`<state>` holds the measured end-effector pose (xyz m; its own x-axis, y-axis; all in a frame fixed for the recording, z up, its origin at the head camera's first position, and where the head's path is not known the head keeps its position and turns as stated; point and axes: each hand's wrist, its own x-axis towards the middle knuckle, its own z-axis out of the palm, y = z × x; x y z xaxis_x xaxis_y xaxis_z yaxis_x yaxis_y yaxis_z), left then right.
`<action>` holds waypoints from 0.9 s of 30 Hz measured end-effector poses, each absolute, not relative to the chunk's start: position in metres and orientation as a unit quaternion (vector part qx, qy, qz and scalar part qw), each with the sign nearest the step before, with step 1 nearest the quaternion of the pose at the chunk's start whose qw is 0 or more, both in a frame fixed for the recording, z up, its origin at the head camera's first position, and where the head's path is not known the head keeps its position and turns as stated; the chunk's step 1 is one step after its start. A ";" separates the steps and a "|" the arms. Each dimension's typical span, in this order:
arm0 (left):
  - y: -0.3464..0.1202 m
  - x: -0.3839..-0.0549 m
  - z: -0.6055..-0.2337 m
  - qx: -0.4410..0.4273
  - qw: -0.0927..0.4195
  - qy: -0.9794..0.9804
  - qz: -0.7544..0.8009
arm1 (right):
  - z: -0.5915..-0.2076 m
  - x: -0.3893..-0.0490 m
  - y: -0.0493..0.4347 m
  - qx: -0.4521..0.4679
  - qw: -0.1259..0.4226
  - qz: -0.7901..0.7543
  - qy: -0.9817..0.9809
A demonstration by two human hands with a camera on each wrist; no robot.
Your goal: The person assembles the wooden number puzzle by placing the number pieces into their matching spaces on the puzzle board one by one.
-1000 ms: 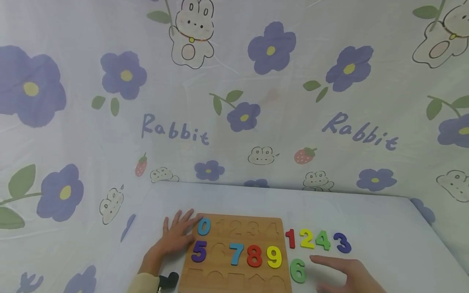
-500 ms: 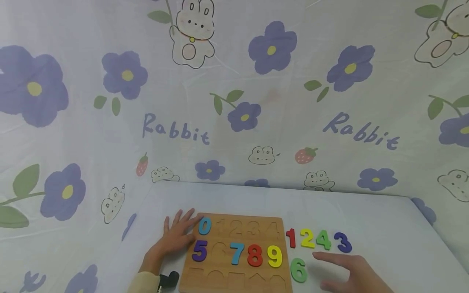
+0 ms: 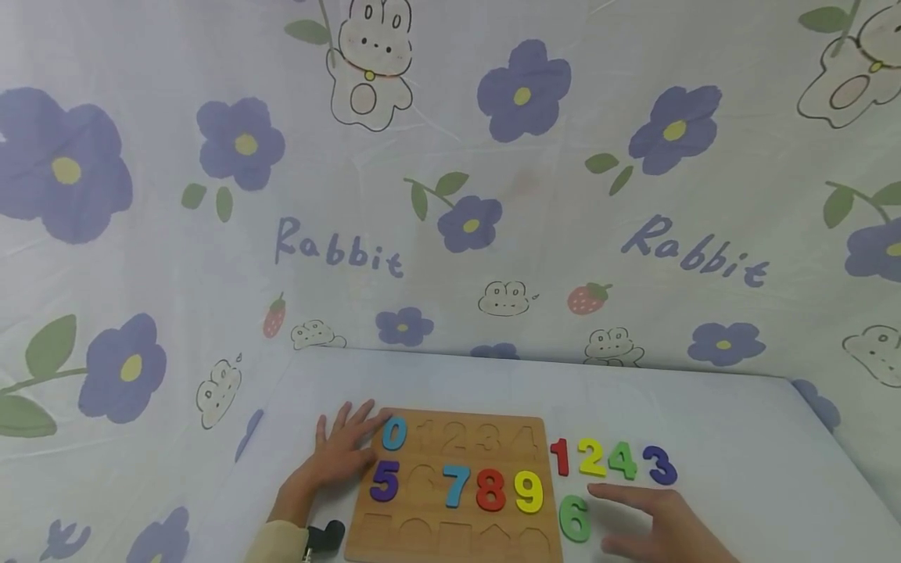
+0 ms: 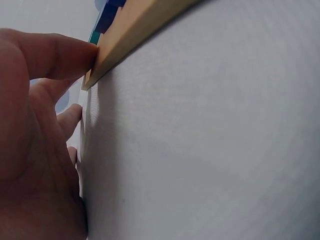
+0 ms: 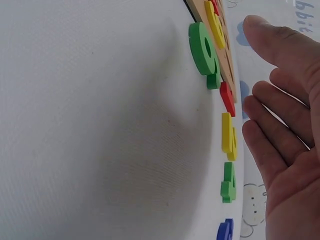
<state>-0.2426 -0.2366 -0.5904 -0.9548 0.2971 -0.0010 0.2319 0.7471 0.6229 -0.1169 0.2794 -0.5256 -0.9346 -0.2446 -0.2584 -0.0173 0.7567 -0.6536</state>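
A wooden number board lies on the white table. Spread along its left side, my left hand touches the edge with its thumb and reaches the upper corner with its index finger. Seated on the board are a blue 0, purple 5, blue 7, red 8 and yellow 9. My right hand, holding nothing, hovers with fingers extended beside a green 6 at the board's right. The right wrist view shows the thumb apart from the fingers and the green 6 nearby.
Behind the green 6, a red 1, yellow 2, green 4 and dark blue 3 lie in a row on the table. Several recesses in the board hold no piece. A patterned curtain hangs behind.
My right hand has shifted slightly right and then back left, close to the green 6. The left hand stays at the board's edge, and the number pieces have not moved.
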 end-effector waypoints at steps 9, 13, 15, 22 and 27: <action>-0.234 -0.240 -0.580 0.134 0.059 0.933 0.329 | -0.542 -0.127 0.271 -0.087 0.167 -0.348 0.919; -0.233 -0.238 -0.576 0.128 0.073 0.935 0.321 | -0.548 -0.129 0.269 -0.100 0.170 -0.353 0.914; -0.232 -0.237 -0.573 0.127 0.073 0.935 0.323 | -0.550 -0.130 0.268 -0.106 0.166 -0.349 0.916; -0.230 -0.234 -0.570 0.127 0.070 0.936 0.320 | -0.553 -0.132 0.264 -0.121 0.148 -0.338 0.921; -0.231 -0.237 -0.577 0.129 0.057 0.937 0.321 | -0.555 -0.131 0.264 -0.131 0.145 -0.339 0.920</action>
